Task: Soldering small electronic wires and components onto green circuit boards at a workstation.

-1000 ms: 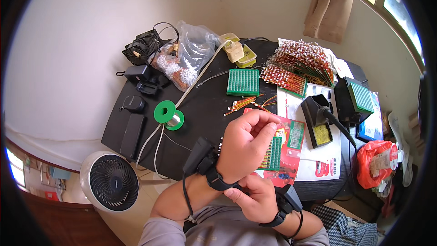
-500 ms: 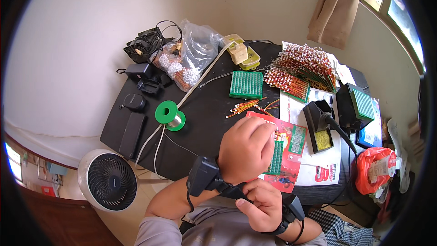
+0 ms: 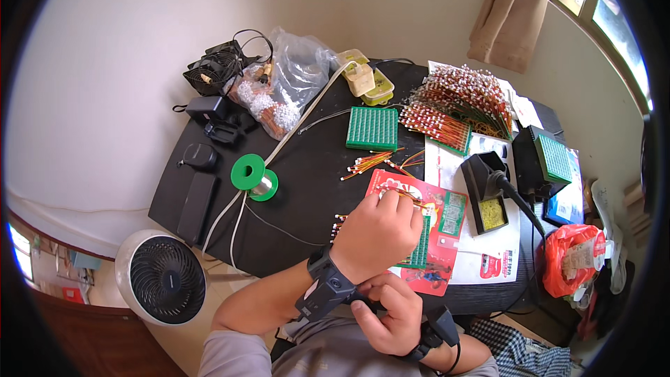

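Note:
My left hand [image 3: 378, 234] is curled into a loose fist above a green circuit board panel [image 3: 419, 248] on a red printed card [image 3: 438, 265]. Its fingertips are hidden, so I cannot make out what they hold. Orange-red wires with white ends [image 3: 399, 190] show just beyond its knuckles, and more white wire ends [image 3: 337, 226] poke out on its left. Closer to my body, my right hand [image 3: 389, 315] has its fingers bent round the black strap of the device [image 3: 328, 286] on my left wrist. Another black device [image 3: 440, 331] sits on my right wrist.
A green solder spool [image 3: 250, 173] stands left. Loose wires [image 3: 370, 162] lie before a green board stack [image 3: 372, 128]. Bundled wires [image 3: 457, 101] pile up far right. A soldering iron stand [image 3: 483, 174], a red bag [image 3: 569, 255] and a fan [image 3: 167, 279] surround the work area.
My left hand has lowered and turned slightly, uncovering wires on the card and at its left side. The left wrist device has rotated. My right hand has shifted slightly left.

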The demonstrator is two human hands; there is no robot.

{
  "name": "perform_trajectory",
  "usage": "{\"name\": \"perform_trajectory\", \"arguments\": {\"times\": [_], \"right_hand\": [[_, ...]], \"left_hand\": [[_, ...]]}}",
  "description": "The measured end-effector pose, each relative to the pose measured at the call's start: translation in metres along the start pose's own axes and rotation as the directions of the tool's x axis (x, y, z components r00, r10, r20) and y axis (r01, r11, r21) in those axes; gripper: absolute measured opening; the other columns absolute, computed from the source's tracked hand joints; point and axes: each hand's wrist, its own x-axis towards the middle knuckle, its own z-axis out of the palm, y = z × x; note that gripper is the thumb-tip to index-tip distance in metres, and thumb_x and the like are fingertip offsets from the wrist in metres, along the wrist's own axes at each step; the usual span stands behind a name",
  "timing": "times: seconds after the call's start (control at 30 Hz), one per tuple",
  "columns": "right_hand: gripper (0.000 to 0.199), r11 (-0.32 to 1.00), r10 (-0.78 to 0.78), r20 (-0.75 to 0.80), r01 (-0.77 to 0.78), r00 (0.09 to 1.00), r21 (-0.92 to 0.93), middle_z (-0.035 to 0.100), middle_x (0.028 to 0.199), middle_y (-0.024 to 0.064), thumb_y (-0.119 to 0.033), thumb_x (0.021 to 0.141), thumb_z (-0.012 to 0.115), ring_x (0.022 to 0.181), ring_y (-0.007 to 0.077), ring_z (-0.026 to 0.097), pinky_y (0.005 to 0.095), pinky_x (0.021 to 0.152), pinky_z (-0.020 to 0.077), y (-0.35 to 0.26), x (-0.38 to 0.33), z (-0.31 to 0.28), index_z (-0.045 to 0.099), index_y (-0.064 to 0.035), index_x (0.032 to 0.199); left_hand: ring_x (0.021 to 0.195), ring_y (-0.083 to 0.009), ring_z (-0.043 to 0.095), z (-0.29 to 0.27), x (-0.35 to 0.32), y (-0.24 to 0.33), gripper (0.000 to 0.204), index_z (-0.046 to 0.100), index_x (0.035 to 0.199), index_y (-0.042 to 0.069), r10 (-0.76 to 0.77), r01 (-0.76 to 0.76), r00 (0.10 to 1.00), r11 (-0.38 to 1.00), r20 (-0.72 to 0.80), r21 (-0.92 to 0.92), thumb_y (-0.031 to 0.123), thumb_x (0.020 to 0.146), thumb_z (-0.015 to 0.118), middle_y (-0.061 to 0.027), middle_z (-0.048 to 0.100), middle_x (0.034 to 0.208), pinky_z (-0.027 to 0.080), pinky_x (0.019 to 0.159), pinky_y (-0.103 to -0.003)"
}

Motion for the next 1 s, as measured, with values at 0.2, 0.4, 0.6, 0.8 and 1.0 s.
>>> {"name": "perform_trajectory", "arguments": {"times": [0.2,0.4,0.6,0.8,1.0], "right_hand": [[0.023,0.979,-0.142,-0.056,0.132,0.988,-0.158,0.064,0.102,0.0175,-0.003,0.077,0.085,0.077,0.0244,0.064,0.0324,0.061,0.0528,-0.002,-0.003,0.012,0.065,0.0037,0.085],[0.022,0.963,-0.239,0.024,0.24,0.971,-0.121,0.061,0.112,0.0212,0.0,0.077,0.084,0.077,0.0239,0.063,0.0319,0.063,0.0532,0.001,-0.003,0.013,0.064,0.0026,0.084],[0.017,0.991,-0.115,0.203,0.097,0.972,0.096,0.062,0.106,0.0175,-0.001,0.083,0.079,0.079,0.0281,0.064,0.0358,0.068,0.0549,-0.003,0.011,-0.004,0.063,0.0023,0.085],[0.012,0.989,-0.147,0.298,0.143,0.943,0.036,0.062,0.105,0.0166,-0.002,0.087,0.076,0.085,0.0302,0.064,0.0369,0.072,0.055,-0.002,0.018,-0.006,0.064,0.0034,0.089],[0.014,0.989,-0.148,0.324,0.131,0.935,0.073,0.062,0.103,0.0167,-0.002,0.087,0.075,0.085,0.0316,0.064,0.0372,0.073,0.0546,0.006,0.017,-0.012,0.065,0.0041,0.095]], "left_hand": [[0.072,-0.0176,0.056,0.008,0.0,0.003,0.007,0.06,0.071,0.011,0.024,-0.027,0.999,0.997,0.03,0.078,0.015,0.074,0.065,-0.0016,0.055,0.071,0.043,0.06,-0.032],[0.071,-0.0174,0.055,0.01,0.001,0.001,0.007,0.061,0.072,0.011,0.004,-0.009,1.0,0.986,0.03,0.165,0.015,0.074,0.065,-0.0014,0.055,0.071,0.041,0.059,-0.032],[0.071,-0.0161,0.053,0.014,-0.006,-0.002,0.006,0.061,0.073,0.012,0.029,-0.042,0.997,0.983,0.075,0.181,0.016,0.076,0.065,0.0003,0.053,0.071,0.038,0.057,-0.031],[0.071,-0.0158,0.052,0.014,-0.009,-0.004,0.006,0.06,0.071,0.013,0.059,-0.076,0.995,0.978,0.086,0.197,0.016,0.074,0.065,0.0009,0.053,0.071,0.038,0.057,-0.03],[0.072,-0.0157,0.054,0.012,-0.012,0.0,0.008,0.059,0.07,0.014,0.056,-0.063,0.997,0.992,0.061,0.112,0.016,0.073,0.065,0.0008,0.053,0.072,0.041,0.058,-0.03]]}}
